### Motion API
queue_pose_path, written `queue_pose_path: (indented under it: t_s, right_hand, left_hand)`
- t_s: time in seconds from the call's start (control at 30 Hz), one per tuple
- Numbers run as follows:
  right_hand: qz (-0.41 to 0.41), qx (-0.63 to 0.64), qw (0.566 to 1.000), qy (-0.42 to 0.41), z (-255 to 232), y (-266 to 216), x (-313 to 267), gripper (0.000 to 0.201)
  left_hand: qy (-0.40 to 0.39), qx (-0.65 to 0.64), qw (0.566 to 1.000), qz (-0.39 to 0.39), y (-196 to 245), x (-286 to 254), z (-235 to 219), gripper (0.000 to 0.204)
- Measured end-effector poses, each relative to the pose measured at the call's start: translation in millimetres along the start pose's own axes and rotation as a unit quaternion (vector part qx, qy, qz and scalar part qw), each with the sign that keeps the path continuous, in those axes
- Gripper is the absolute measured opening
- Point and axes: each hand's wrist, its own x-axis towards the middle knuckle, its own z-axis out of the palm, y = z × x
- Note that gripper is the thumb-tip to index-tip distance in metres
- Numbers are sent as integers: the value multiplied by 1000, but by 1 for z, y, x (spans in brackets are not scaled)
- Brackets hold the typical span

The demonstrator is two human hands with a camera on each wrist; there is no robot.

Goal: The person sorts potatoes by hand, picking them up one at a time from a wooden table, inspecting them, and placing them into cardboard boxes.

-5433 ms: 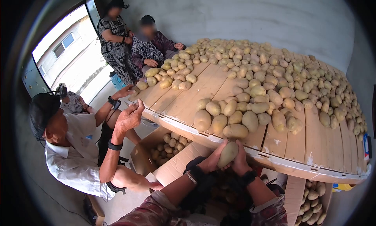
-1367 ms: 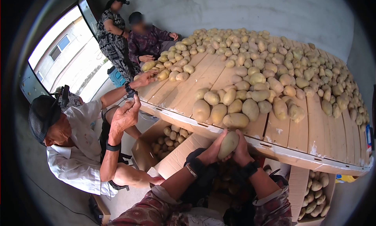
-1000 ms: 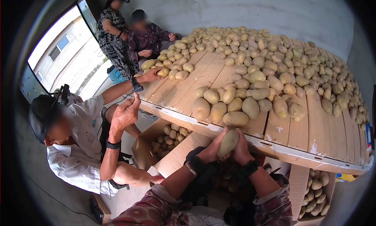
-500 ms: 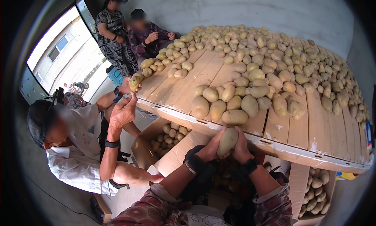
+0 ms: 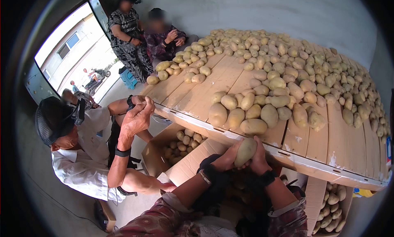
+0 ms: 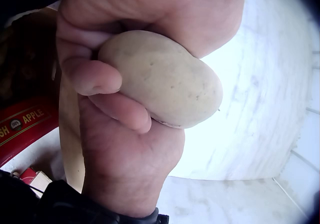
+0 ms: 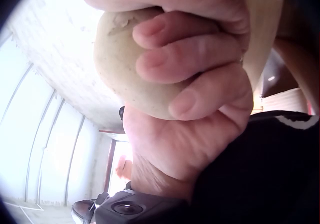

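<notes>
A large pale potato [image 5: 245,152] stands between both hands, just in front of the table's near edge. My left hand [image 5: 226,158] grips it from the left and my right hand [image 5: 259,158] from the right. Seen from the left wrist, the smooth potato [image 6: 165,78] has a few small pits, and curled fingertips [image 6: 95,77] lie against its side. The right wrist view shows several fingers [image 7: 170,58] bent over the potato [image 7: 112,58], which has a flaking patch of skin near its top. Much of its underside is hidden by the palms.
A wooden table [image 5: 180,97] bears many potatoes [image 5: 283,64], with larger ones [image 5: 253,126] nearest me. Open cardboard boxes of potatoes stand below: one box [image 5: 154,155] at left, another box [image 5: 316,196] at right. A person [image 5: 82,146] sits close on my left; two more are behind.
The head view has turned slightly left. My hands keep the potato in nearly the same hold. The person at left picked up a potato and drew that hand back; the seated person behind raised both hands.
</notes>
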Motion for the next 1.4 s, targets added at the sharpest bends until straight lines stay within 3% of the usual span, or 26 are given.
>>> queue_pose_path:
  t_s: [0.1, 0.27, 0.33, 0.4, 0.53, 0.8, 1.4]
  right_hand:
    - [-4, -53, 998, -33, 12, -9, -15, 61]
    - [-29, -49, 998, 5, -2, -1, -3, 61]
    - [-31, -49, 998, -4, 6, -4, -6, 60]
    - [-34, -45, 998, 41, 18, -8, -14, 59]
    - [-28, -55, 998, 14, 12, -7, -11, 53]
    - [-21, -50, 998, 44, 9, -5, -7, 59]
    - [-17, -52, 999, 0, 4, -3, -5, 60]
  left_hand:
    - [6, 31, 999, 12, 2, -7, 7, 58]
    - [6, 13, 1000, 8, -2, -6, 9, 55]
    - [23, 10, 999, 38, -2, -5, 8, 64]
    - [21, 15, 999, 29, 0, -6, 8, 64]
    - [1, 33, 999, 15, 7, -11, 12, 66]
    - [0, 22, 1000, 17, 6, -12, 14, 67]
    - [17, 35, 999, 11, 10, -13, 15, 68]
